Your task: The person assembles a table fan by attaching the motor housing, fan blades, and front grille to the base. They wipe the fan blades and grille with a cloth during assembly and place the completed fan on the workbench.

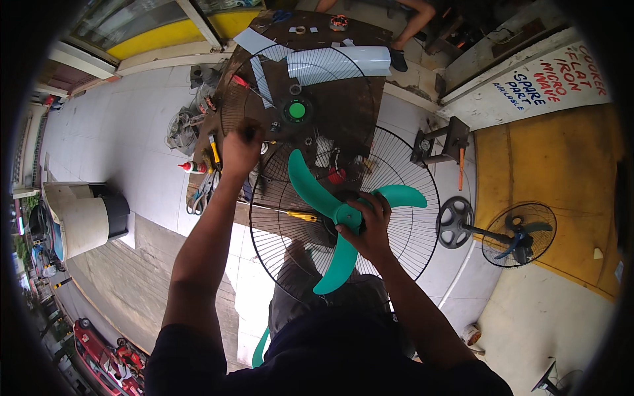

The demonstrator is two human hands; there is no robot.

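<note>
A green three-bladed fan blade (340,267) sits in front of a round black wire guard (396,264) close to my lap. My right hand (371,228) is closed around its hub, the thumb on the near side. My left hand (241,150) is over the left part of the dark table (360,142), fingers curled together; what they hold, if anything, is too dark to make out. Beyond it lies another wire guard with a green centre disc (297,110). A yellow-handled screwdriver (302,216) shows behind the near guard's wires, left of the hub.
Scissors (197,202) and a white glue bottle with a red cap (191,167) lie at the table's left edge. A clear plastic roll (360,61) lies at the back. A standing fan (518,237) is at the right. Another person's leg (413,30) shows at the far right.
</note>
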